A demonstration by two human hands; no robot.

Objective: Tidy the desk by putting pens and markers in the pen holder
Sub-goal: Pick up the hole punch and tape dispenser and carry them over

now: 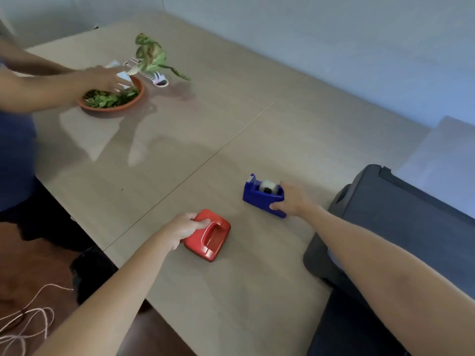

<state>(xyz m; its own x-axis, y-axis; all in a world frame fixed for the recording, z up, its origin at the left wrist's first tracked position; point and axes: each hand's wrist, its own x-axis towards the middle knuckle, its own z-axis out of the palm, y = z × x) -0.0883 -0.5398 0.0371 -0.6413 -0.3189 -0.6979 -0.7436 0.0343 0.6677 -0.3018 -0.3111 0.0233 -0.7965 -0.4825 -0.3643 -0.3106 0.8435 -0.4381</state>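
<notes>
My left hand (181, 228) grips the left edge of a red plastic desk item (209, 236) with a recessed slot, lying flat on the beige desk (231, 140). My right hand (293, 199) holds the near end of a blue tape dispenser (262, 195) that carries a roll of clear tape. Both objects rest on the desk surface. No pens, markers or pen holder show in the head view.
Another person's arm (51, 83) reaches over an orange plant pot (113, 98) at the far left. A white object (156, 78) lies behind the leaves. A dark chair (401, 227) stands at the right, and white cable (23, 327) lies on the floor.
</notes>
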